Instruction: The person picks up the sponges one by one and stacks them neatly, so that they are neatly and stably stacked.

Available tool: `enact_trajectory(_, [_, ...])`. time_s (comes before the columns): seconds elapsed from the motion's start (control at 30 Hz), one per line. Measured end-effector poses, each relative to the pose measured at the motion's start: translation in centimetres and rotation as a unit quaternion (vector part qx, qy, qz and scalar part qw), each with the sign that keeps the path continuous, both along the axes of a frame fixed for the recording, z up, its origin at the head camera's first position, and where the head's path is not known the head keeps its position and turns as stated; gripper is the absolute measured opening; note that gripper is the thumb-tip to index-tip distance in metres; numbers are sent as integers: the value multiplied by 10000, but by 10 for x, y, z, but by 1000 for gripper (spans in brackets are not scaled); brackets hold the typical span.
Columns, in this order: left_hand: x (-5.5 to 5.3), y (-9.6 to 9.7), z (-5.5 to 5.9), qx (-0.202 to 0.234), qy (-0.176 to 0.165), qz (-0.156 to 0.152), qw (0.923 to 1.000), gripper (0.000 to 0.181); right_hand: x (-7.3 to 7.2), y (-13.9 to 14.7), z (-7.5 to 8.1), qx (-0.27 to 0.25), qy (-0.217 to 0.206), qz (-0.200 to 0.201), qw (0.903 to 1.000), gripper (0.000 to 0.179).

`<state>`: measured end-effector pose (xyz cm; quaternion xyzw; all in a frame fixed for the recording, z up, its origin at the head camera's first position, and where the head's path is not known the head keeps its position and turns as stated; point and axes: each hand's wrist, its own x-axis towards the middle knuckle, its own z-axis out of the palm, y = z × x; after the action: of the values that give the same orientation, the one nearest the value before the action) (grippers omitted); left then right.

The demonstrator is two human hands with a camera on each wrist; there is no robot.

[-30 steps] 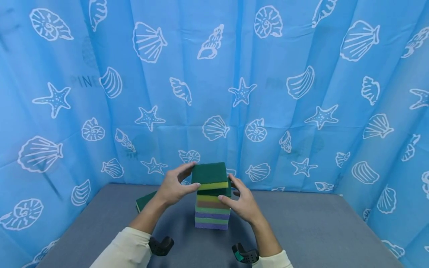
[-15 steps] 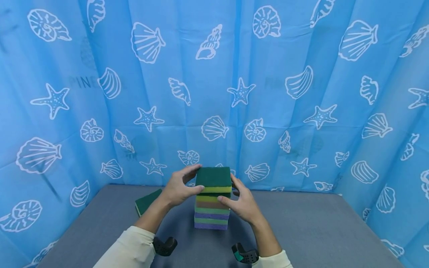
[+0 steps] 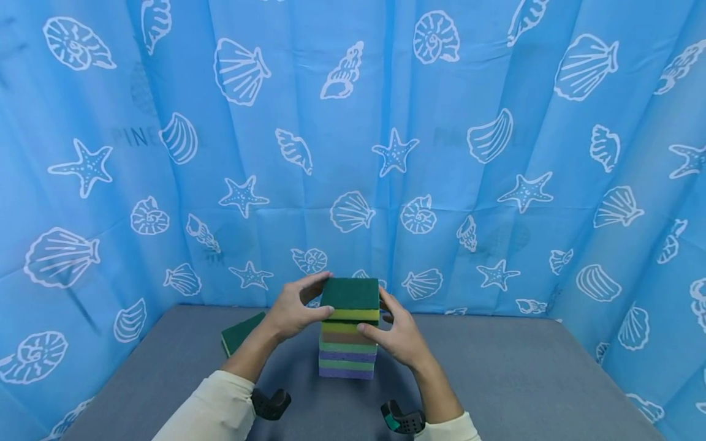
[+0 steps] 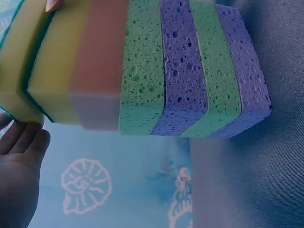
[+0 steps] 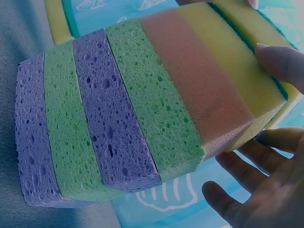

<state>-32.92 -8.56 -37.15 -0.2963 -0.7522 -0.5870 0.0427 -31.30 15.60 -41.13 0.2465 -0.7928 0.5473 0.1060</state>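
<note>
A stack of sponges stands in the middle of the table. The top sponge (image 3: 353, 295), yellow with a dark green scouring layer upward, lies on a second yellow and green sponge (image 5: 223, 57). Below come a pinkish-brown sponge (image 4: 99, 61), then green and purple porous layers (image 5: 107, 109). My left hand (image 3: 291, 311) pinches the top sponge by its left side, thumb at the front corner and fingers behind. My right hand (image 3: 402, 335) grips the second sponge at its right side, thumb on its front. In the head view the farther fingers of both hands are partly hidden.
Another green-topped sponge (image 3: 240, 332) lies on the grey table (image 3: 496, 367) behind my left forearm. A blue curtain (image 3: 353, 147) with white shells and starfish hangs behind the table. Each wrist wears a black strap mount (image 3: 270, 404).
The top sponge has moved right and slightly down, from askew at the left to nearly square over the stack. My left hand has shifted with it; the right hand has stayed put.
</note>
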Motion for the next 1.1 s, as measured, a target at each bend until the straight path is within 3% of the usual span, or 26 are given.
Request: enact_trajectory(1.1, [-4,4,-1,-200,-93,104,9997,67,-4,2,-2,-104,-103,-9,9999,83])
